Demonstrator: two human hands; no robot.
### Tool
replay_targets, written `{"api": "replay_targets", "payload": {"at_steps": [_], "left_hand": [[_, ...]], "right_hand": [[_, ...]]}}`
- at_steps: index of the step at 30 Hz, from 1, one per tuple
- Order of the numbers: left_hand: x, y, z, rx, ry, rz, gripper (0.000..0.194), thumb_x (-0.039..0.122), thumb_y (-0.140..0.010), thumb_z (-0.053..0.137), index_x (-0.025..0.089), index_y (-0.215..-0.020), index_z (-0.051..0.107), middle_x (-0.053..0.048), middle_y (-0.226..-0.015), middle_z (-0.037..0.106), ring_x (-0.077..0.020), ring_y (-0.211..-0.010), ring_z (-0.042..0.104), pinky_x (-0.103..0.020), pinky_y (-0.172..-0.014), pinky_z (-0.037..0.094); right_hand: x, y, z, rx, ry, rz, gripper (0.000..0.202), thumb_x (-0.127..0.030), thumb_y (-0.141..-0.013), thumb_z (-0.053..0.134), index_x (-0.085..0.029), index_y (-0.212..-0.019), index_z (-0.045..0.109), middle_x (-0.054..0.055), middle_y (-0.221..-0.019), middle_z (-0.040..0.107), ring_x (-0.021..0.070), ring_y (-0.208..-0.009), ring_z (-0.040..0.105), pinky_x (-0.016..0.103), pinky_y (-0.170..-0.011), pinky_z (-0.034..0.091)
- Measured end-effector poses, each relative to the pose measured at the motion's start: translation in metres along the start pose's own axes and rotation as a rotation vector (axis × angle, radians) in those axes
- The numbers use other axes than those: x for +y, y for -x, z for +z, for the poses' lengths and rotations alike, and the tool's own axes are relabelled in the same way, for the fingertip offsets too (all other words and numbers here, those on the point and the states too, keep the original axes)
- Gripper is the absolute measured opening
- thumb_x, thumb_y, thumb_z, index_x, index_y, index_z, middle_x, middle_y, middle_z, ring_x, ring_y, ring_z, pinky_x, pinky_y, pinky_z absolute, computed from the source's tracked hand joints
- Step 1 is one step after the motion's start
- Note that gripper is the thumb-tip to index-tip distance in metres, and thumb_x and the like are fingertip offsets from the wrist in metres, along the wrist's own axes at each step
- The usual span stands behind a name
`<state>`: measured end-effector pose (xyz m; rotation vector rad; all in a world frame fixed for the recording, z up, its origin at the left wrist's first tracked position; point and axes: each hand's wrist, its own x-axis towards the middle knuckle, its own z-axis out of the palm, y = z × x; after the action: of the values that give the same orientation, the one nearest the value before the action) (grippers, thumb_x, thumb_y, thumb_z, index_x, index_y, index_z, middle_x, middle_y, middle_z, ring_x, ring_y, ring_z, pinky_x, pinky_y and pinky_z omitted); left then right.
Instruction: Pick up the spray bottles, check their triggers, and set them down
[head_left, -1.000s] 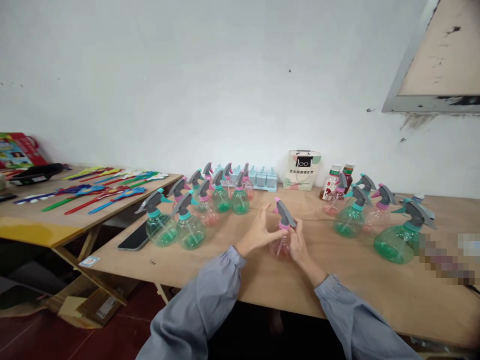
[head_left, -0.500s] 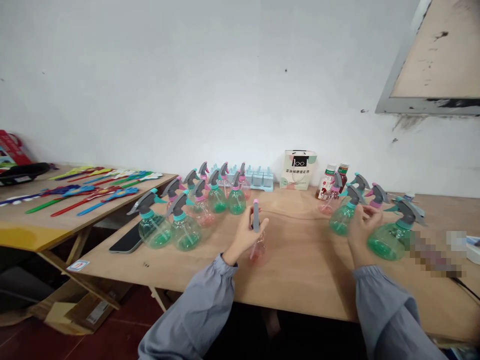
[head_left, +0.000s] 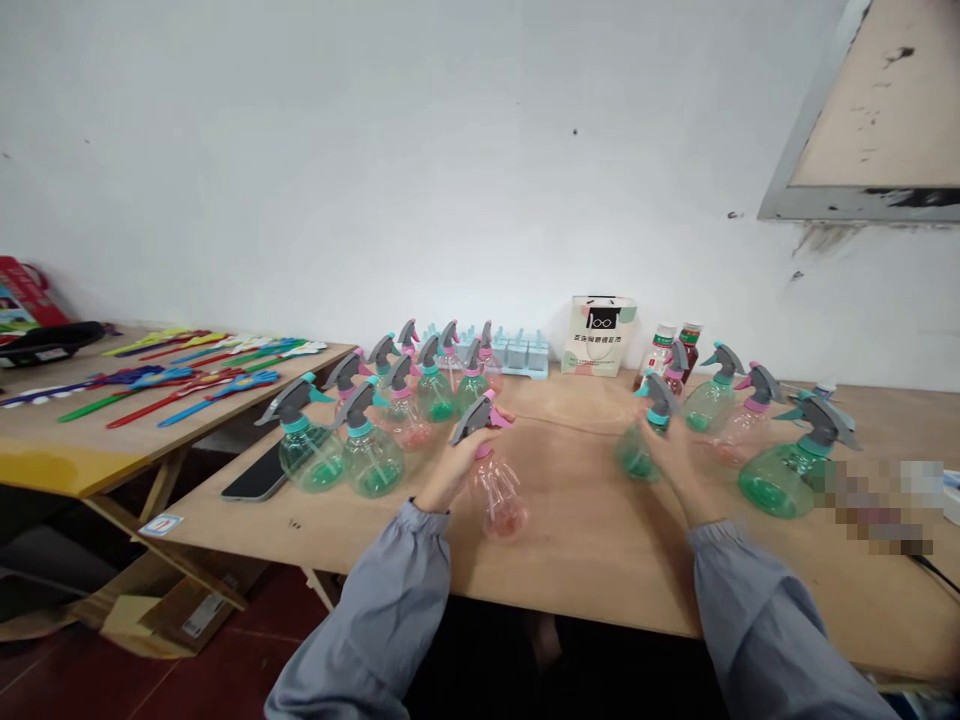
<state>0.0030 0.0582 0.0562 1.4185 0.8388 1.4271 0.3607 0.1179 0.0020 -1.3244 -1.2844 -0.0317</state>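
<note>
My left hand (head_left: 448,466) is closed round the neck of a pink spray bottle (head_left: 501,495), whose grey trigger head tilts left above the front of the table. On the right, my right hand (head_left: 670,447) grips a green spray bottle (head_left: 637,458) near its neck. Several green and pink spray bottles, among them a green one (head_left: 373,462), stand grouped to the left. Right of my right hand are a green bottle (head_left: 709,402), a pink bottle (head_left: 740,432) and a larger-looking green bottle (head_left: 780,480).
A black phone (head_left: 256,474) lies by the left group. Behind stand a light blue rack (head_left: 526,356), a paper bag (head_left: 598,337) and two labelled bottles. Colourful hand-shaped sticks (head_left: 187,398) cover part of the left table. A blurred item and cable lie far right.
My right hand has moved left and taken hold of a green bottle, shifting it left. The pink bottle in my left hand has turned and its head has moved left.
</note>
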Motion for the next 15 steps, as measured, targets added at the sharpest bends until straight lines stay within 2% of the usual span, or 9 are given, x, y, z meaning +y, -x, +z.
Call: {"api": "replay_targets", "payload": {"at_steps": [4, 8, 10, 12, 15], "left_hand": [[0.008, 0.000, -0.006, -0.041, 0.117, -0.102, 0.036, 0.028, -0.064, 0.062, 0.019, -0.097, 0.072, -0.011, -0.107, 0.075, -0.0259, -0.105, 0.067, -0.024, -0.060, 0.044], [0.013, 0.000, -0.007, -0.089, 0.179, -0.182, 0.042, 0.026, -0.057, 0.063, 0.018, -0.097, 0.072, -0.011, -0.108, 0.075, -0.0224, -0.089, 0.069, -0.020, -0.050, 0.035], [0.014, 0.000, -0.006, -0.085, 0.195, -0.204, 0.043, 0.024, -0.054, 0.062, 0.017, -0.095, 0.072, -0.009, -0.099, 0.076, -0.0150, -0.068, 0.064, -0.019, -0.048, 0.033], [0.014, 0.000, -0.005, -0.061, 0.229, -0.240, 0.043, 0.023, -0.052, 0.060, 0.015, -0.092, 0.072, -0.007, -0.089, 0.075, -0.0075, -0.050, 0.049, -0.019, -0.044, 0.030], [0.014, 0.002, -0.003, -0.048, 0.276, -0.298, 0.043, 0.022, -0.048, 0.057, 0.014, -0.088, 0.072, -0.004, -0.074, 0.071, -0.0041, -0.040, 0.035, -0.019, -0.040, 0.025]], "right_hand": [[-0.045, 0.036, 0.037, -0.124, -0.162, -0.059, 0.034, -0.055, -0.081, 0.060, -0.022, -0.087, 0.066, 0.006, -0.083, 0.071, 0.0235, -0.080, 0.065, 0.041, -0.078, 0.052], [-0.077, 0.061, 0.058, -0.205, -0.221, -0.054, 0.035, -0.055, -0.083, 0.060, -0.022, -0.084, 0.067, 0.006, -0.083, 0.073, 0.0245, -0.081, 0.067, 0.041, -0.080, 0.053], [-0.083, 0.066, 0.062, -0.218, -0.235, -0.071, 0.034, -0.055, -0.083, 0.059, -0.022, -0.084, 0.066, 0.007, -0.086, 0.074, 0.0253, -0.084, 0.068, 0.042, -0.083, 0.053], [-0.083, 0.069, 0.062, -0.218, -0.242, -0.074, 0.034, -0.055, -0.084, 0.059, -0.022, -0.085, 0.066, 0.008, -0.088, 0.074, 0.0259, -0.086, 0.068, 0.043, -0.085, 0.053], [-0.079, 0.070, 0.061, -0.194, -0.254, -0.043, 0.036, -0.057, -0.083, 0.060, -0.023, -0.088, 0.066, 0.008, -0.090, 0.074, 0.0268, -0.087, 0.069, 0.044, -0.085, 0.053]]}}
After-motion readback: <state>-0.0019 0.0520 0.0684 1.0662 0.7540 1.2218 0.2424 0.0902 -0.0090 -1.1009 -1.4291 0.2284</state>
